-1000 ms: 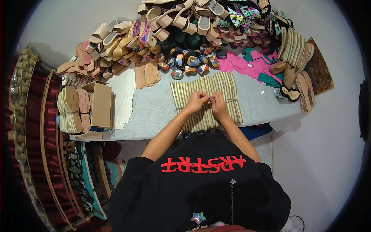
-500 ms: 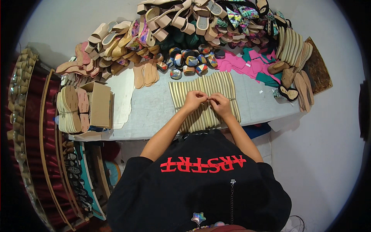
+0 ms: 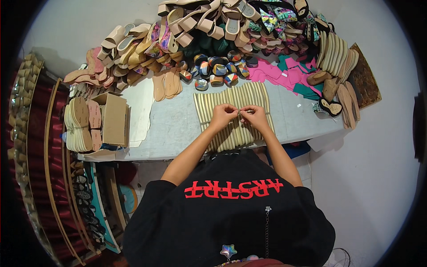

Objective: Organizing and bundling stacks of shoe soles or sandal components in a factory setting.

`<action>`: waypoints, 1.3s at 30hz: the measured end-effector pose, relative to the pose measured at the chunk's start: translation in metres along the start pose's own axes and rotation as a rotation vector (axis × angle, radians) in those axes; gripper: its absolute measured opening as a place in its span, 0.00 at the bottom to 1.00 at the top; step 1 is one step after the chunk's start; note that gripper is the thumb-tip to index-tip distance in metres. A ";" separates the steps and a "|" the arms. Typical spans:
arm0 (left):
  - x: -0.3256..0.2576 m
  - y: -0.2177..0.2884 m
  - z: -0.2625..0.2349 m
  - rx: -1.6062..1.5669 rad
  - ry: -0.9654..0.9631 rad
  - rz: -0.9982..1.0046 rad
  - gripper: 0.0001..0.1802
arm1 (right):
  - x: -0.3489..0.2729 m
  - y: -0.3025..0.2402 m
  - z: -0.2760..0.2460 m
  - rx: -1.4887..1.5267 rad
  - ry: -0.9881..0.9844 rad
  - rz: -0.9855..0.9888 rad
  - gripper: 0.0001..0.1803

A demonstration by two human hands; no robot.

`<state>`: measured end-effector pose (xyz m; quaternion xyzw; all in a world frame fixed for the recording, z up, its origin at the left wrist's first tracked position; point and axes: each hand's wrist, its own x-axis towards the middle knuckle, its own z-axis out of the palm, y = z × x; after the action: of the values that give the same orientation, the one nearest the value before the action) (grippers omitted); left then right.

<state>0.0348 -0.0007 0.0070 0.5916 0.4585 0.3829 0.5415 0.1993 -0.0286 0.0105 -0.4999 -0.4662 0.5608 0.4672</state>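
On the table in front of me lies a bundle of cream and olive-edged shoe insoles [image 3: 233, 99], packed on edge side by side. A thin dark tie [image 3: 205, 123] runs around its middle. Over the bundle's centre, my left hand [image 3: 224, 115] pinches the tie's end between thumb and fingers. Close against it, my right hand [image 3: 254, 118] also has its fingertips pinched together on the tie. The fingertips nearly meet, and the small piece between them is hard to see.
Behind the bundle stand patterned heel pieces [image 3: 218, 70], pink fabric scraps [image 3: 280, 75] and a high heap of sandals [image 3: 209, 22]. A cardboard box [image 3: 116, 120] and tied insoles [image 3: 78, 124] sit at the left. More insoles [image 3: 336, 53] lie at the far right, by a brown board [image 3: 367, 80].
My hands stay pinched over the bundle's middle, with only a slight shift of the fingers. The bundle remains in place.
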 end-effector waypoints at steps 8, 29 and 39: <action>0.000 0.001 -0.001 0.003 0.011 -0.017 0.06 | -0.001 -0.008 0.005 -0.301 0.069 -0.203 0.06; -0.003 0.018 0.001 0.279 0.033 0.163 0.06 | 0.001 0.007 0.015 -0.770 0.261 -1.007 0.12; -0.014 0.009 0.003 0.294 0.047 0.429 0.05 | 0.028 0.000 -0.014 -0.124 0.038 -0.107 0.07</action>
<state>0.0345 -0.0151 0.0158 0.7386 0.3857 0.4318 0.3453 0.2111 -0.0005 0.0061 -0.5130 -0.5171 0.4953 0.4734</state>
